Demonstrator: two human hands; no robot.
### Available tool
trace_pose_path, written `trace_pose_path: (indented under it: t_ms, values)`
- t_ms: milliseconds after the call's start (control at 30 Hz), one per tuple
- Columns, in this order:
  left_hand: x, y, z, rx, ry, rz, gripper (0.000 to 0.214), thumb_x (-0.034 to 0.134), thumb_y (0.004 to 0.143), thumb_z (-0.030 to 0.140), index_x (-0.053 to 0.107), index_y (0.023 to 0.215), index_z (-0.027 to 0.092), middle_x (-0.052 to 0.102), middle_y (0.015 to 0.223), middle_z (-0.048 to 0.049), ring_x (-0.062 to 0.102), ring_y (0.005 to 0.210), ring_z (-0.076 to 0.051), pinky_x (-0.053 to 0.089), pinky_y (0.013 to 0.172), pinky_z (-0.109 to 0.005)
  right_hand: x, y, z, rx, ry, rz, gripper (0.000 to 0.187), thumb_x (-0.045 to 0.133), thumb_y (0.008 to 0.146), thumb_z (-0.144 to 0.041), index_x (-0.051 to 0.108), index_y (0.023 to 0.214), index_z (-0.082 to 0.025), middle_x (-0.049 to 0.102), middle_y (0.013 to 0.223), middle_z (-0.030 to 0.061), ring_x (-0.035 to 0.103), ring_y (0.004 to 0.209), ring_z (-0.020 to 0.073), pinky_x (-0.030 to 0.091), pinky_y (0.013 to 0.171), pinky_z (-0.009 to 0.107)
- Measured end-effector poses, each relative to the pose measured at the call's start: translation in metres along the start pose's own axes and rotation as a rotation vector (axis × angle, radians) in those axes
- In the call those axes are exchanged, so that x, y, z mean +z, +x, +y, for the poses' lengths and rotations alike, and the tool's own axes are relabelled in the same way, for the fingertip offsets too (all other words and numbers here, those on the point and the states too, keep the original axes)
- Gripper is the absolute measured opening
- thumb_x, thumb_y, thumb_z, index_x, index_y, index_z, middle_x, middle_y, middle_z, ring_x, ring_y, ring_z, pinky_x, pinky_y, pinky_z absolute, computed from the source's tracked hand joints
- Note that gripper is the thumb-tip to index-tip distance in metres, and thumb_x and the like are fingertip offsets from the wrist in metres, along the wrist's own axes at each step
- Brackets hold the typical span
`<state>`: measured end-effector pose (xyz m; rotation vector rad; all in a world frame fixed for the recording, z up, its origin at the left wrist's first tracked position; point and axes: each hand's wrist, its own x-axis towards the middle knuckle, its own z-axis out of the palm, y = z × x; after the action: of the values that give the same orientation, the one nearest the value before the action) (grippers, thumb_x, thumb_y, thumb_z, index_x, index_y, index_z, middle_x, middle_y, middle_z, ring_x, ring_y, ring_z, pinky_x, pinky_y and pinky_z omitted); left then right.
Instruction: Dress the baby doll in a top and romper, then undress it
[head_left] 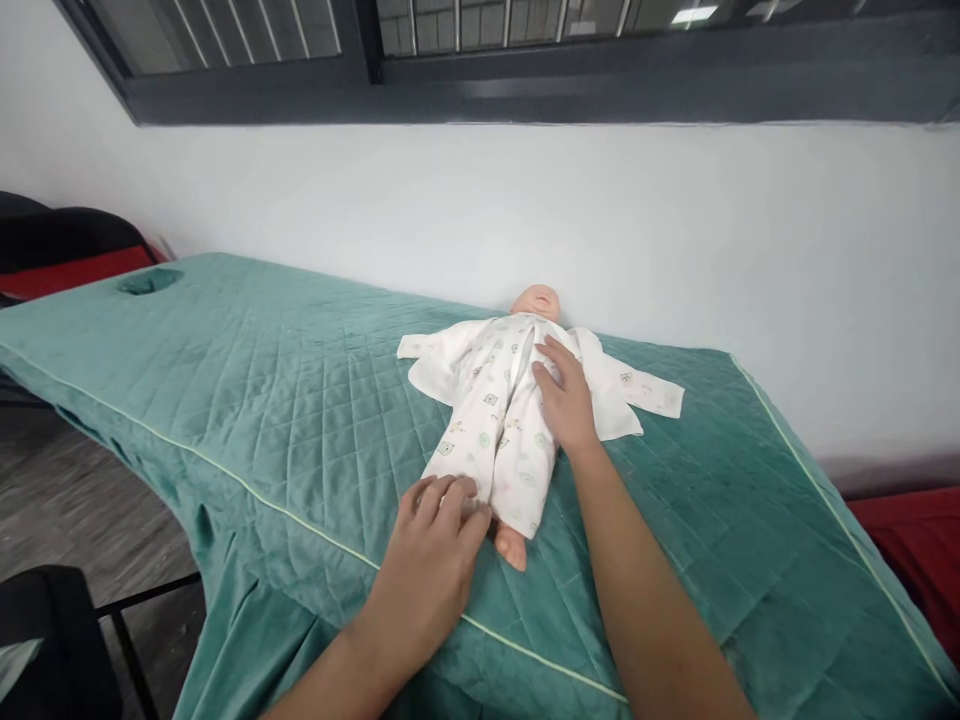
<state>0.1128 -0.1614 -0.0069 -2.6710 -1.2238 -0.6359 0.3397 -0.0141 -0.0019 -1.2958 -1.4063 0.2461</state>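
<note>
A baby doll [536, 300] lies on its back on a green quilted cover, its head toward the wall. White printed trousers [484, 440] cover its legs, and one bare foot [511, 547] shows below the right-hand hem. A white jacket [448, 358] lies spread around the doll's upper body with both sleeves out to the sides. My left hand [439, 550] has its fingers curled around the lower end of the left-hand trouser leg; that foot is hidden. My right hand [566, 395] rests on the right side of the clothed torso, fingers bent and apart.
The green quilted cover [300, 370] drapes over a long bed with a face hole [150, 281] at its far left. A white wall [360, 200] and a dark window frame [525, 95] stand behind. A black chair [56, 640] is at lower left, with red seating at both sides.
</note>
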Motion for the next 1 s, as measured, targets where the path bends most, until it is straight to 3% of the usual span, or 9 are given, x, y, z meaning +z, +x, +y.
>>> trace_pose_path:
  t_ms: [133, 333, 533, 800, 1000]
  values:
    - [0.005, -0.003, -0.009, -0.063, 0.024, 0.0, 0.027, 0.052, 0.086, 0.004, 0.065, 0.104, 0.019, 0.058, 0.119, -0.0127, 0.051, 0.104, -0.03, 0.049, 0.083, -0.046, 0.0, 0.0, -0.001, -0.003, -0.008, -0.007, 0.032, 0.054, 0.094, -0.038, 0.068, 0.12, -0.026, 0.057, 0.145, 0.0059, 0.048, 0.138, 0.0221, 0.031, 0.121, 0.048]
    - [0.008, -0.002, -0.016, -0.06, 0.027, 0.031, 0.019, 0.052, 0.088, 0.004, 0.063, 0.094, 0.018, 0.058, 0.112, -0.0122, 0.053, 0.103, -0.029, 0.049, 0.086, -0.045, 0.0, 0.0, -0.001, -0.001, -0.017, -0.01, 0.032, 0.054, 0.094, -0.037, 0.068, 0.12, -0.026, 0.058, 0.145, 0.0059, 0.048, 0.138, 0.022, 0.031, 0.122, 0.048]
    - [0.009, -0.007, -0.016, -0.087, 0.041, 0.057, 0.033, 0.056, 0.085, 0.008, 0.059, 0.117, 0.018, 0.058, 0.118, -0.0126, 0.052, 0.105, -0.031, 0.049, 0.086, -0.047, 0.0, 0.0, -0.002, 0.002, -0.007, -0.014, 0.031, 0.054, 0.094, -0.036, 0.068, 0.119, -0.026, 0.058, 0.144, 0.0059, 0.048, 0.138, 0.0218, 0.03, 0.122, 0.047]
    - [0.018, -0.01, -0.023, -0.112, -0.016, 0.168, 0.013, 0.055, 0.09, 0.009, 0.061, 0.098, 0.017, 0.06, 0.105, -0.011, 0.053, 0.1, -0.028, 0.049, 0.085, -0.044, 0.0, 0.0, 0.001, -0.008, 0.009, -0.013, 0.03, 0.057, 0.093, -0.036, 0.069, 0.118, -0.025, 0.058, 0.145, 0.006, 0.048, 0.138, 0.0227, 0.03, 0.121, 0.048]
    - [0.018, -0.012, -0.021, -0.016, -0.056, 0.21, 0.017, 0.057, 0.091, 0.007, 0.062, 0.104, 0.016, 0.062, 0.105, -0.0101, 0.054, 0.099, -0.026, 0.049, 0.085, -0.043, 0.001, 0.0, 0.003, -0.015, 0.025, -0.003, 0.029, 0.058, 0.092, -0.035, 0.069, 0.118, -0.026, 0.058, 0.144, 0.0056, 0.048, 0.137, 0.0234, 0.031, 0.121, 0.049]
